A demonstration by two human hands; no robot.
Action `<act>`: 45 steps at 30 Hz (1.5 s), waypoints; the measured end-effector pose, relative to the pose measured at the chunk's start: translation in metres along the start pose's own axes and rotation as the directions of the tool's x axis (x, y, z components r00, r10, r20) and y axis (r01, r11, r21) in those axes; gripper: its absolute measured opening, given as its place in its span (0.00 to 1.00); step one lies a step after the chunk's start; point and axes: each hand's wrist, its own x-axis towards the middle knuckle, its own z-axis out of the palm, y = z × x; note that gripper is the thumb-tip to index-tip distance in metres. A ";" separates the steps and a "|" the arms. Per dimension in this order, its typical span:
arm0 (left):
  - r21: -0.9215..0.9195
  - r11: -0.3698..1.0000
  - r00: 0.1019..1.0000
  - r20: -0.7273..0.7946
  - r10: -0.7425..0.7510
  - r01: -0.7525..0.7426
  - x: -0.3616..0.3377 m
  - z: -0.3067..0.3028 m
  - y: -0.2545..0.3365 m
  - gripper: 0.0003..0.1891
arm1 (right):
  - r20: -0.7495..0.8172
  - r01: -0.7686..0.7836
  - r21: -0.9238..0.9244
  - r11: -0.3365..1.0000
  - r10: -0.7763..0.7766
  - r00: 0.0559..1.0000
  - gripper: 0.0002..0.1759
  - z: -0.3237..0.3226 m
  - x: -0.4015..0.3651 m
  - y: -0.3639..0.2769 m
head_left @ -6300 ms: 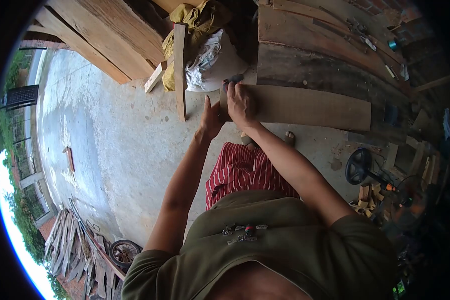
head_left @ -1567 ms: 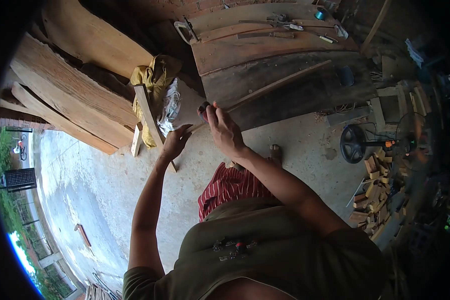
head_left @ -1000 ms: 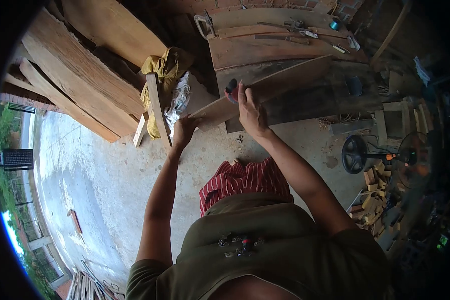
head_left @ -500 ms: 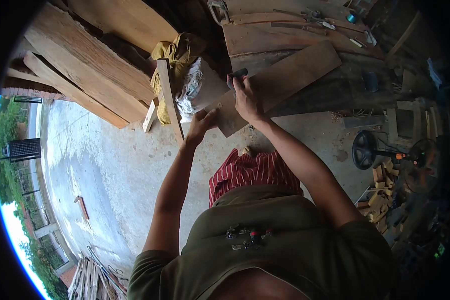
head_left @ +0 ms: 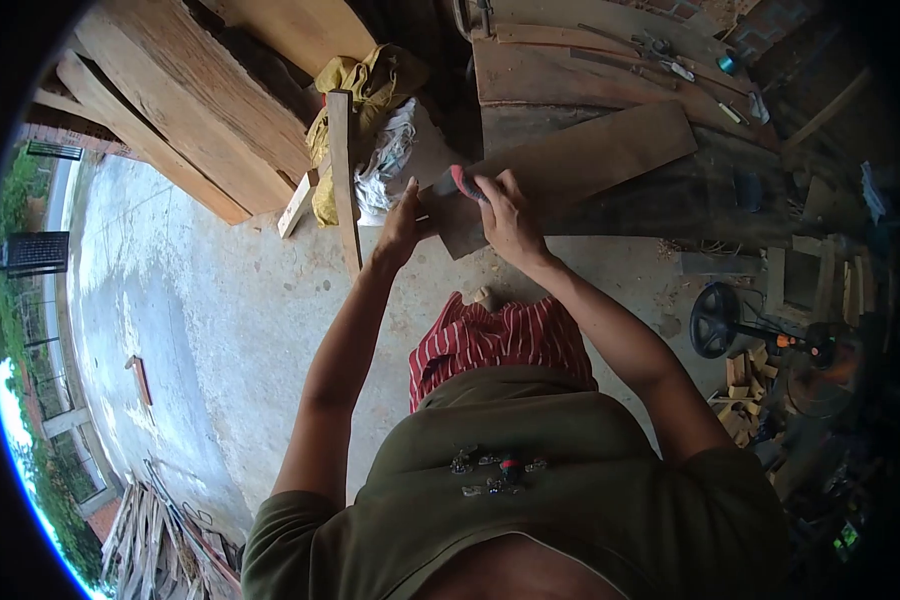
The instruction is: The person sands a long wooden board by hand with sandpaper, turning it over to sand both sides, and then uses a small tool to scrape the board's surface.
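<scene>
A long, flat wooden board [head_left: 610, 150] lies slantwise, its near end jutting out past the workbench toward me. At the left corner of that end, my left hand [head_left: 403, 228] grips the board's edge, with the thumb pointing up and the other fingers partly hidden. My right hand [head_left: 513, 222] is closed around a small red-and-dark pad [head_left: 465, 182], which is over the board's top face near the same end. The pad looks like a sanding pad, but its underside is hidden.
Tools [head_left: 660, 60] lie on the workbench [head_left: 530, 75] beyond the board. Large planks [head_left: 190, 90] lean at the left, beside a yellow cloth [head_left: 370, 75] and an upright wood strip [head_left: 342, 170]. A fan [head_left: 715, 320] and wood offcuts [head_left: 745, 385] are at the right.
My right hand has drawn the pad along the board toward its near end. My left thumb has lifted from the board's face to point upward. The whole view has shifted slightly.
</scene>
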 end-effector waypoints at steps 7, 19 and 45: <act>0.183 0.982 0.996 -0.079 -0.029 0.043 0.000 0.001 -0.018 0.18 | 0.357 0.261 -0.119 0.958 -0.203 0.912 0.28 0.036 -0.069 0.003; 0.147 0.988 0.998 -0.015 0.055 -0.052 0.017 -0.018 -0.015 0.18 | 0.199 -0.089 -0.158 0.983 0.120 0.973 0.27 -0.009 -0.082 0.069; 0.784 -0.200 0.652 0.606 0.456 -0.588 0.012 0.004 -0.051 0.26 | -0.040 -0.421 -0.837 0.348 0.729 0.683 0.14 -0.215 -0.221 0.139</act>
